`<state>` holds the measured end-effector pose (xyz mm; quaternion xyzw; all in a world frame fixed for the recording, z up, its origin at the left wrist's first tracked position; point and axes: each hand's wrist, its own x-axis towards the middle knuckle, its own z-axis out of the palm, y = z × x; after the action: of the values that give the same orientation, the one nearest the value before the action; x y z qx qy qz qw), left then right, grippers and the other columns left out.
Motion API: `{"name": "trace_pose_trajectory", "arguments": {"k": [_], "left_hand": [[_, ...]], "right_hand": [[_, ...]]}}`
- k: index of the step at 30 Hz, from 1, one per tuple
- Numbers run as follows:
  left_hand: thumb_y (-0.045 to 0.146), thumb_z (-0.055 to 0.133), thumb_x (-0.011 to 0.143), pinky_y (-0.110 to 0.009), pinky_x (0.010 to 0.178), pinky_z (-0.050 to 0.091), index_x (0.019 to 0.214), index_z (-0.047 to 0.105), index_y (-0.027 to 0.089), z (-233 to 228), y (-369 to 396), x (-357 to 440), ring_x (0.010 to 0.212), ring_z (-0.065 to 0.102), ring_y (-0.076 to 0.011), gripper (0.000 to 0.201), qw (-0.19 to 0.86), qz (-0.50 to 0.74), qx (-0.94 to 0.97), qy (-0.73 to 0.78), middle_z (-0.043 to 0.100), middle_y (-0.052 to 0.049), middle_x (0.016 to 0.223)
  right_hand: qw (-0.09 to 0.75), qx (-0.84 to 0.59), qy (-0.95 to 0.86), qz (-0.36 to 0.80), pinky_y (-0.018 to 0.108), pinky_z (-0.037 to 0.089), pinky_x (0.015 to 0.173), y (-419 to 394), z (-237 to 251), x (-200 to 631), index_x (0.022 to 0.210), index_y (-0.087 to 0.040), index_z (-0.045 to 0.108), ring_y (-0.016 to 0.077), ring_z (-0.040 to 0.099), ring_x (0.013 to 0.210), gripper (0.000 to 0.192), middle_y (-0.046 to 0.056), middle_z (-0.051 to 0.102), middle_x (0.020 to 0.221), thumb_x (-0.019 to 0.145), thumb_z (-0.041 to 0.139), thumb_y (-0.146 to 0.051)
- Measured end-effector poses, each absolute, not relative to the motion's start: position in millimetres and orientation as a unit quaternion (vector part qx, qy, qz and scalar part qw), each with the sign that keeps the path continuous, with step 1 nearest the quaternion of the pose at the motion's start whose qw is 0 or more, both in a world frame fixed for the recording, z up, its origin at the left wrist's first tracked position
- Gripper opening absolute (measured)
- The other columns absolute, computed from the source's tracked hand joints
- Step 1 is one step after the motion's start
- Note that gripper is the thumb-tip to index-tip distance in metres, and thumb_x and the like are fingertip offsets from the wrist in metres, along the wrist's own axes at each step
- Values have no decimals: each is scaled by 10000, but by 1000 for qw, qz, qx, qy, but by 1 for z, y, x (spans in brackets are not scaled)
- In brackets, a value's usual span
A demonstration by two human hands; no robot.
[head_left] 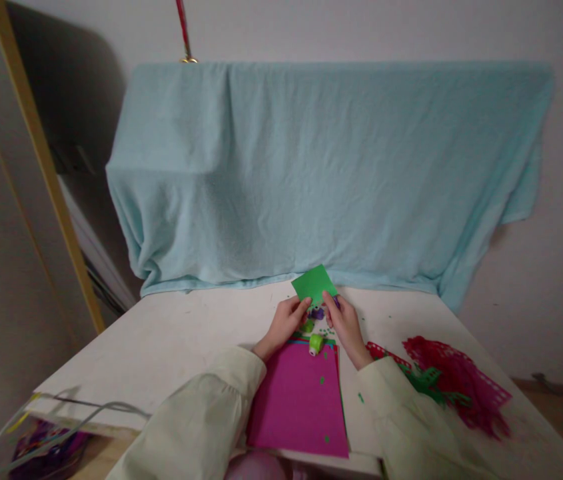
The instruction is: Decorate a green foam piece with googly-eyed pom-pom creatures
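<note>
A small sheet of green paper [315,283] is held up between my two hands, tilted, above the far part of the white table. My left hand [287,321] pinches its lower left edge. At the lower right, my right hand [344,324] grips it with the thumb on top, and a bit of purple shows by those fingers, too small to name. Under the paper lie a purple piece [316,313] and a lime-green piece [307,326], both partly hidden. Closer to me, a lime-green craft punch [316,344] rests at the top of a stack of coloured paper, magenta sheet [297,400] uppermost.
Tiny green cut-outs [322,380] are scattered over the sheet and table [201,340]. Right of my right forearm lies a heap of punched red, magenta and green paper scraps [454,380]. A light blue cloth [311,173] hangs behind the table. Grey cables [106,407] cross the left front edge.
</note>
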<state>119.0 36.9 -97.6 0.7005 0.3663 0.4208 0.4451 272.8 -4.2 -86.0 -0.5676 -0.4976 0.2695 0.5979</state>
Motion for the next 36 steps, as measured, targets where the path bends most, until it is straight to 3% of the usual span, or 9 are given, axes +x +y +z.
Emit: {"name": "trace_pose_trajectory", "arguments": {"k": [10,20,25,29,36], "left_hand": [[536,433,895,-198,472,306,697,516,152,-96,36,120,462,419,-84,441,439,439,691,371,497,40,513],[494,429,909,-205,540,312,695,535,150,-89,37,117,558,436,-99,419,335,520,672,406,497,35,569],[466,434,913,-203,549,316,715,541,150,-89,37,117,574,429,-98,388,328,530,675,396,496,34,590],[452,429,918,-199,553,322,734,538,150,-89,37,118,574,428,-95,370,331,538,673,386,496,37,599],[487,440,900,-198,549,324,738,554,146,-87,35,119,566,414,-95,395,344,526,677,384,490,34,601]], "right_hand": [[643,-494,-450,374,241,365,430,5,-91,276,786,-191,571,106,504,425,434,8,625,649,783,589,-625],[638,-426,-472,433,227,354,438,-3,-78,269,915,-209,608,88,480,467,359,3,630,750,809,607,-551],[615,-380,-501,475,242,406,508,-4,-77,263,1000,-226,609,102,506,532,332,15,659,828,746,731,-402],[613,-374,-490,495,257,450,563,-3,-80,261,953,-226,588,121,559,592,364,32,682,917,671,797,-320],[614,-397,-503,460,276,495,665,-5,-79,262,935,-204,607,143,613,678,367,36,672,928,648,796,-332]]}}
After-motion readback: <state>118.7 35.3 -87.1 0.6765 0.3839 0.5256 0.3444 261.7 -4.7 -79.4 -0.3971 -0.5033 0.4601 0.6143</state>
